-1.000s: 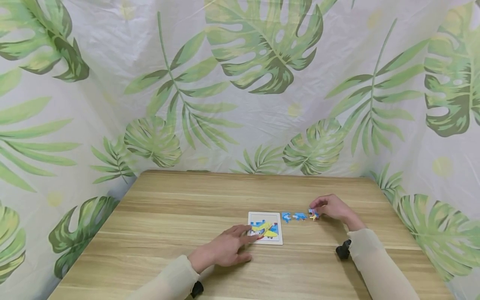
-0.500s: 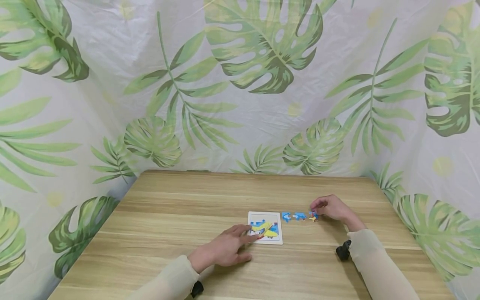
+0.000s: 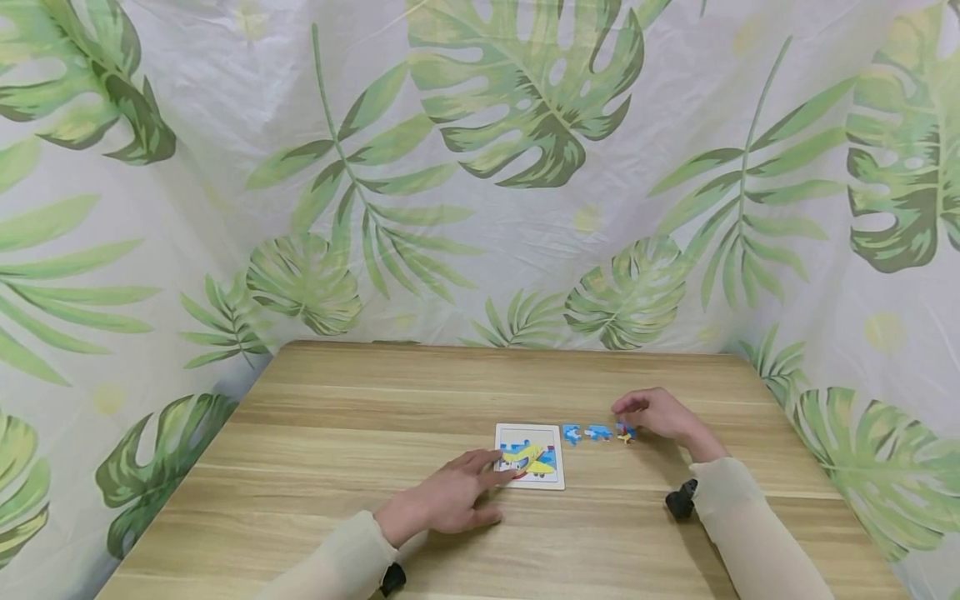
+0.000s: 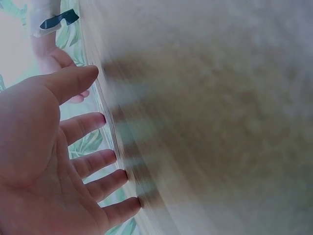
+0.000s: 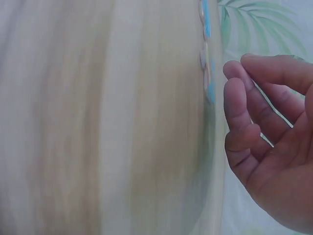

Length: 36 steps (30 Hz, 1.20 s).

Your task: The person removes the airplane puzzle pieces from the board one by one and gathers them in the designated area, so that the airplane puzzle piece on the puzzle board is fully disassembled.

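Observation:
My left hand [image 3: 453, 496] rests with spread fingers on the left part of a white-framed jigsaw puzzle [image 3: 530, 457] showing a yellow airplane; its fingertips cover part of the picture. In the left wrist view the left palm [image 4: 44, 152] faces the camera, fingers extended. My right hand [image 3: 660, 414] hovers over a loose blue, red and yellow puzzle piece [image 3: 626, 432], partly covering it from the head view. Seen from the right wrist, the right thumb and index fingertips [image 5: 234, 68] come close together with nothing visible between them, and puzzle pieces [image 5: 207, 73] lie beside them.
Two more blue puzzle pieces, a left one [image 3: 572, 433] and a middle one [image 3: 598, 432], sit in a row between the frame and the right hand. Everything lies on a wood-grain table [image 3: 360, 400]. A leaf-patterned cloth [image 3: 480, 208] hangs behind and at both sides.
My right hand has shifted slightly left over the multicoloured piece, which shows less of itself now. The left hand and the puzzle frame stay where they were.

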Available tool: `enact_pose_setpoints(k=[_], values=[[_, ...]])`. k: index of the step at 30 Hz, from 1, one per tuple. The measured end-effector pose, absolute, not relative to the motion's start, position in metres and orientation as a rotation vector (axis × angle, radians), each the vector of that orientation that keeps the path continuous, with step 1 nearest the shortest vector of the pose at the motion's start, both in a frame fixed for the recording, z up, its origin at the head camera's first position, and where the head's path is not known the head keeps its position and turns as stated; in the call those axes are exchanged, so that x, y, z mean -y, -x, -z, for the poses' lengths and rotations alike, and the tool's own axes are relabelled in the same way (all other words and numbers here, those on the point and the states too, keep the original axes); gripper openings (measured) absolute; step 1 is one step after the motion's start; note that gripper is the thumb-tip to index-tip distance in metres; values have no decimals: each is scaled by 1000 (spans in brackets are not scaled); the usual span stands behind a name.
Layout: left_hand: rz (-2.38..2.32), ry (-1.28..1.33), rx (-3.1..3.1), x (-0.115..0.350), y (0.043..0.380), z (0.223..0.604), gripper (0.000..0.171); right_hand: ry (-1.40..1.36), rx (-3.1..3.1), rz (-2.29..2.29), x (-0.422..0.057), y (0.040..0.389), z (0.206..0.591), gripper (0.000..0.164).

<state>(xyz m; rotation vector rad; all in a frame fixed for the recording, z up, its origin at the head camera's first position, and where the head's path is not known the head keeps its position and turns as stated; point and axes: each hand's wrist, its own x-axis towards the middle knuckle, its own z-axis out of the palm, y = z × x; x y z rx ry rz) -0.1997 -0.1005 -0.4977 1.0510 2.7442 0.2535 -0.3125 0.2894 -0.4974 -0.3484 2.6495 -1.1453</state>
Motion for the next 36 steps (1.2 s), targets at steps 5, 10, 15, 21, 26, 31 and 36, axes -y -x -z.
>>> enact_pose_setpoints(k=[5,10,15,21,26,31,36], values=[[-266,-1048,-2738,101,200,499,63,372,-2575,1209,-282,312,493,23],[-277,-1043,-2741,102,200,500,64,413,-2540,1216,-272,311,489,27],[-272,-1039,-2745,103,201,500,64,436,-2523,1206,-264,312,489,30],[-275,-1035,-2736,103,200,498,63,440,-2489,1228,-253,311,487,29],[-277,-1031,-2728,103,199,498,63,440,-2457,1246,-246,307,487,28],[-272,-1037,-2728,104,199,500,63,449,-2438,1254,-237,306,489,28],[-269,-1033,-2727,104,198,500,64,428,-2408,1265,-227,303,489,25]])
